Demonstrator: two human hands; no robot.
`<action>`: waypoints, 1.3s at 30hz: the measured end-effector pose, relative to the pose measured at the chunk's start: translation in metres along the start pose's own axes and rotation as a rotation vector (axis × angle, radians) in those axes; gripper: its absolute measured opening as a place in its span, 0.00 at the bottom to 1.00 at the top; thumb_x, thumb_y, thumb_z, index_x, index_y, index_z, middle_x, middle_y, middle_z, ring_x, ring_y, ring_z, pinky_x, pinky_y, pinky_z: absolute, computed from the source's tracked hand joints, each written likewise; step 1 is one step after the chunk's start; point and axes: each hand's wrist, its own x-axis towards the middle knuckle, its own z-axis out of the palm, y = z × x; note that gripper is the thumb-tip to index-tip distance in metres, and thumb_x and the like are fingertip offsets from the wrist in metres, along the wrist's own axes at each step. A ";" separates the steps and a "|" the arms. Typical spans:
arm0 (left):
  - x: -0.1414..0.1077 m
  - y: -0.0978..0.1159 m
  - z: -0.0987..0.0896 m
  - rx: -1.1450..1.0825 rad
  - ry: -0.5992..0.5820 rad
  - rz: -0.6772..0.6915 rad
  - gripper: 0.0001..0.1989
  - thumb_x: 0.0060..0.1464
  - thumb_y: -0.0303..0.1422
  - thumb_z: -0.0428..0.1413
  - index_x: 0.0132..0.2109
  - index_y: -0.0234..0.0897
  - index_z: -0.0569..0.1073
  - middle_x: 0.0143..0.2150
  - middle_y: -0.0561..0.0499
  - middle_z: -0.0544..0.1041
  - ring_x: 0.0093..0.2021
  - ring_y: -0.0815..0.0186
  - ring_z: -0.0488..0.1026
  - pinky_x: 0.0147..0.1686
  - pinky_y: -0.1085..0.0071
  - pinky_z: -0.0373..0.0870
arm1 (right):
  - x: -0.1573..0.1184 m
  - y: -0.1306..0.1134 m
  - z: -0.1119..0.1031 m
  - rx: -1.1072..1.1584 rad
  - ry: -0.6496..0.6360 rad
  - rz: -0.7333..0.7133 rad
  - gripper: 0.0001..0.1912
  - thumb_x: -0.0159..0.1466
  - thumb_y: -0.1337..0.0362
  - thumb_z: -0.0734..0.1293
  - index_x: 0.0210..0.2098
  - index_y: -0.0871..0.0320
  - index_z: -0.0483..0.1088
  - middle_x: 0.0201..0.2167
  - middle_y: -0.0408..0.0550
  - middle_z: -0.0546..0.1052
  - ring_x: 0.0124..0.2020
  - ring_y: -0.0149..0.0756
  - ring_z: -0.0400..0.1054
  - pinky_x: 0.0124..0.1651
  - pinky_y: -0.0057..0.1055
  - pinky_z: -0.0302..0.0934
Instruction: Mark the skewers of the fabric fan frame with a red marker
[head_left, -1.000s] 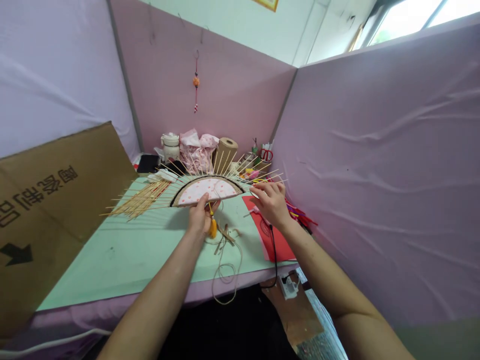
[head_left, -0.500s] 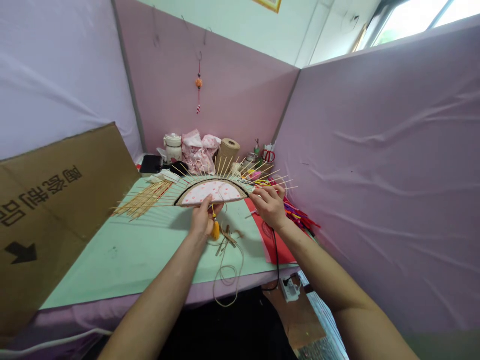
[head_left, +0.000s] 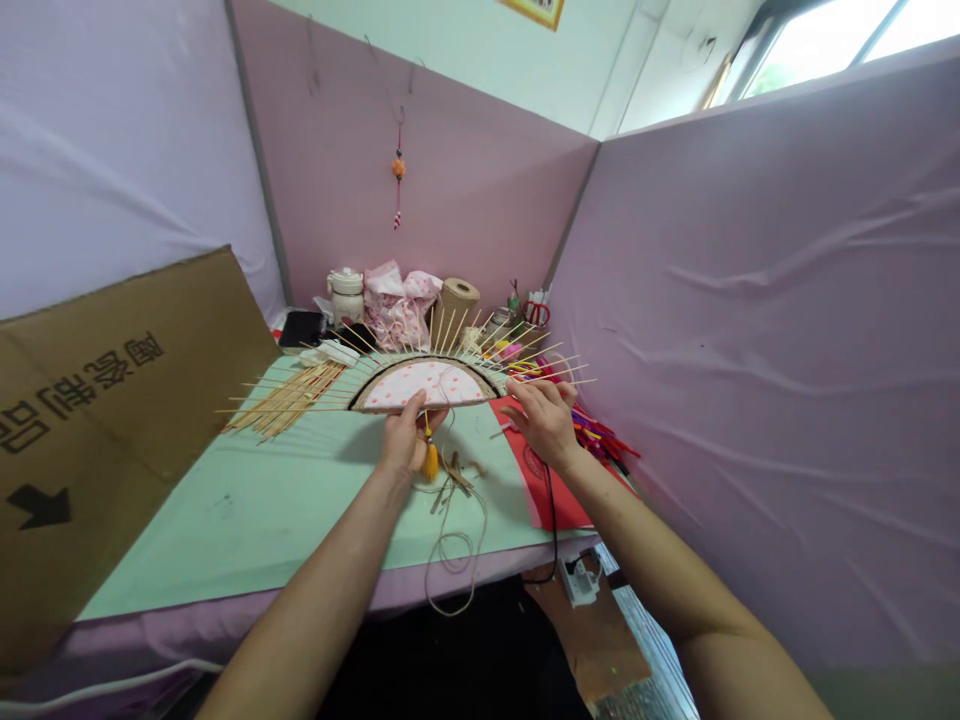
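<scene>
My left hand (head_left: 405,432) grips the straight lower edge of a half-round fan (head_left: 431,385), thumb on its front and fingers underneath. The fan has a white face with pink-red dots and a brown and black curved border. Thin wooden sticks radiate from its curve. A yellow tassel (head_left: 430,460) hangs below the straight edge beside my left hand. At the fan's right end, my right hand (head_left: 546,420) has its thumb and index finger apart, with the fingertips close to the lowest sticks. Whether they touch a stick is unclear. A thin cord (head_left: 451,400) runs down across the fan.
A bundle of sticks (head_left: 289,405) lies left on the green tabletop (head_left: 247,530). Brown scraps (head_left: 456,475) and looped cord lie in front. Red paper (head_left: 551,490) and colourful strips (head_left: 600,435) are at right. Behind stand a bottle (head_left: 346,297) and twine roll (head_left: 455,305). Cardboard (head_left: 127,400) leans left.
My right thumb and index finger have parted at the fan's right end, and that hand has shifted slightly right. My left hand keeps its hold, and the fan has barely moved.
</scene>
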 end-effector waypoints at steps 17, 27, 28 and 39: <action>-0.001 -0.001 -0.002 0.015 -0.068 -0.036 0.08 0.48 0.24 0.63 0.37 0.33 0.73 0.31 0.53 0.79 0.28 0.71 0.77 0.40 0.67 0.79 | 0.005 -0.002 -0.007 -0.003 0.044 0.026 0.06 0.67 0.62 0.66 0.41 0.48 0.76 0.41 0.43 0.81 0.46 0.41 0.66 0.51 0.43 0.46; -0.002 -0.001 -0.001 0.026 -0.067 -0.032 0.10 0.49 0.25 0.62 0.40 0.34 0.74 0.32 0.53 0.80 0.29 0.71 0.77 0.40 0.67 0.79 | 0.008 -0.002 -0.018 0.214 -0.066 0.162 0.26 0.64 0.59 0.69 0.58 0.56 0.60 0.45 0.50 0.80 0.49 0.47 0.66 0.52 0.42 0.48; -0.002 -0.001 -0.001 0.024 -0.067 -0.031 0.10 0.49 0.25 0.62 0.40 0.34 0.74 0.32 0.53 0.80 0.29 0.71 0.77 0.39 0.68 0.79 | 0.008 -0.001 -0.019 0.213 -0.062 0.159 0.26 0.64 0.58 0.70 0.58 0.55 0.61 0.46 0.51 0.79 0.49 0.47 0.66 0.53 0.42 0.48; -0.001 -0.001 -0.003 0.043 -0.097 -0.017 0.09 0.48 0.27 0.63 0.38 0.36 0.75 0.30 0.54 0.79 0.29 0.70 0.77 0.38 0.69 0.77 | 0.009 0.000 -0.028 0.090 -0.077 0.042 0.09 0.65 0.55 0.68 0.43 0.51 0.74 0.46 0.48 0.78 0.50 0.44 0.63 0.53 0.42 0.48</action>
